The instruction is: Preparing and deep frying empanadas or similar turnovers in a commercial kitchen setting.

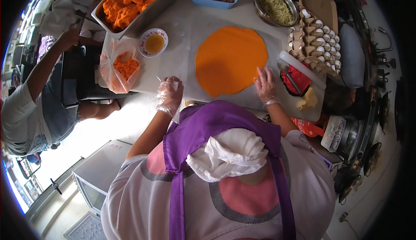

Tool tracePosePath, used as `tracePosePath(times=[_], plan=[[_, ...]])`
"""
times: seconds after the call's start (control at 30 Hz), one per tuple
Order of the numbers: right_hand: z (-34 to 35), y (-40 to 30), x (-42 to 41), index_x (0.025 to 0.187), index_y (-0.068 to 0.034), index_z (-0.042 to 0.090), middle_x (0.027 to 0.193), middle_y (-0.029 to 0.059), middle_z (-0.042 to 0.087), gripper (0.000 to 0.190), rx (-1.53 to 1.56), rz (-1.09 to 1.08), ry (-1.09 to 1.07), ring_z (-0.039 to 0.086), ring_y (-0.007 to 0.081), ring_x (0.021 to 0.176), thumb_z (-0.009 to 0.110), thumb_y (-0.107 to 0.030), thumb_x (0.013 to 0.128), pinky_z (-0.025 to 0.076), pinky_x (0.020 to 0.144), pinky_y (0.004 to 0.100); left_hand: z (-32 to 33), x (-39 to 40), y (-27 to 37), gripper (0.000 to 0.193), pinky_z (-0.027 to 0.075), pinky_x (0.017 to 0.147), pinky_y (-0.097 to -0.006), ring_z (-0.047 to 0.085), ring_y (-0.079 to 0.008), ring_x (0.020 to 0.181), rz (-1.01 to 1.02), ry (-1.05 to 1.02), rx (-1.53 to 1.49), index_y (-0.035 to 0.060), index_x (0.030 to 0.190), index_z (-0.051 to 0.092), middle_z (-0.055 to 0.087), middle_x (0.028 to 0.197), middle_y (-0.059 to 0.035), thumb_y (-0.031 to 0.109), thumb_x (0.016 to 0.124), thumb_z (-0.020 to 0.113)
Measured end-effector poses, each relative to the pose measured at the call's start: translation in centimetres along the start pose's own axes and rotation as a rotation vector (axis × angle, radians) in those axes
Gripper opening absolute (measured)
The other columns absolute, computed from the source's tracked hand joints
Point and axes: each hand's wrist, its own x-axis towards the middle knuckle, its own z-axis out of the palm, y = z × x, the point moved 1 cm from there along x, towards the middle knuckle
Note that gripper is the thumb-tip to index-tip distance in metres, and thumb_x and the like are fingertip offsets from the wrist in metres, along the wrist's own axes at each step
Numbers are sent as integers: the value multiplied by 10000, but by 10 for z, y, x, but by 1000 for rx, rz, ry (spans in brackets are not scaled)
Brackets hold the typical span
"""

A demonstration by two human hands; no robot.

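A flat, roughly round sheet of orange dough (231, 60) lies on a clear plastic sheet on the white table. My right hand (266, 85), in a clear plastic glove, has its fingertips at the dough's lower right edge, fingers apart. My left hand (169, 93), also gloved, is at the table's near edge, left of the dough, with its fingers curled; a thin pale tip sticks out beside them, and whether it holds something is unclear. Right of my right hand, a spoon (294, 82) lies on a red cloth or packet (299, 76), near a white rolling pin (302, 68) and a yellow lump (307, 99).
A metal pan of orange mash (149, 11), a bag of orange cubes (110, 69) and a small bowl (153, 56) stand left. A blue tub (214, 3), a bowl of shreds (265, 16) and egg trays (312, 61) line the back and right. Another person stands left.
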Motion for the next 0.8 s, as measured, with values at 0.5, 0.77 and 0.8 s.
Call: tracePosePath(times=[0.5,0.77,0.8], plan=[[-3,-2,2,1321,-156,476,1262,203,436,499,2,-17,35,450,404,1154,604,-203,841,386,965,478,-26,11,81,124,534,813,-354,588,-265,1062,-316,-308,-1127,96,1055,391,543,1193,-144,141,962,461],[1,5,1,1300,-146,494,1235,199,451,495,-13,-73,87,473,411,1126,620,-210,826,398,956,478,-37,10,133,383,512,883,-390,564,-303,1119,86,-622,-1156,94,1300,362,508,1269,-194,155,951,508],[2,7,1,1293,-143,500,1232,200,453,486,-3,-83,99,474,414,1123,619,-210,827,399,955,481,-41,12,137,383,512,883,-390,564,-303,1119,93,-628,-1153,94,1300,362,508,1269,-194,155,951,508]])
